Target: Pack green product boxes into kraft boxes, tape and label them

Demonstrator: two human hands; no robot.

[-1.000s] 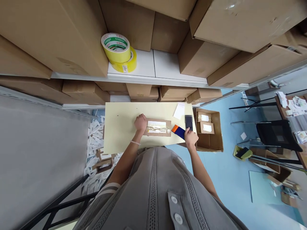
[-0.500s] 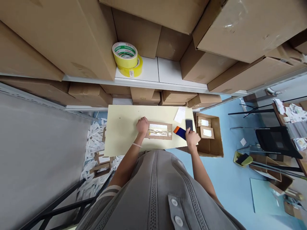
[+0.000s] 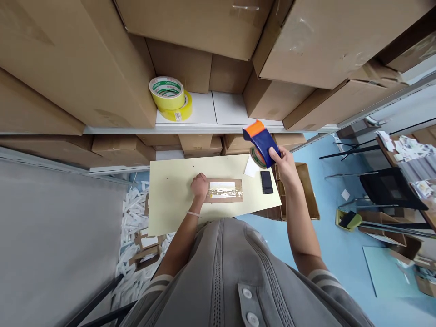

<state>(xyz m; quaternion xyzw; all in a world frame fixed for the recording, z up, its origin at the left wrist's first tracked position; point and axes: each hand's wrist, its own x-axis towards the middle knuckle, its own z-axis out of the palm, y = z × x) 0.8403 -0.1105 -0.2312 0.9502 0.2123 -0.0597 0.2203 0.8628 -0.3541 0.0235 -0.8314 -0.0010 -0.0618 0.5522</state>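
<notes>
A small flat cardboard box [image 3: 239, 190] lies on the pale yellow table [image 3: 177, 200], with a white label and shiny clear tape across its top. My left hand [image 3: 199, 186] is closed over its left end, fingers curled at the far corner. Raised above the table's right side, my right hand [image 3: 286, 164] grips a blue tape dispenser [image 3: 265, 144] with an orange front edge. Part of a tape roll [image 3: 258, 157] shows under the dispenser. Below them on the table lie a white paper slip [image 3: 251, 167] and a dark phone [image 3: 267, 181].
Shelves ahead hold large cardboard boxes [image 3: 197, 22] and two yellow tape rolls [image 3: 167, 93]. Right of the table stands an open carton [image 3: 308, 193]. Paper scraps [image 3: 132, 218] cover the floor at left. A black chair [image 3: 391, 188] stands farther right.
My right hand has lifted the tape dispenser up and away from the box's right end, toward the shelf. My left hand stays on the box. The view has shifted slightly.
</notes>
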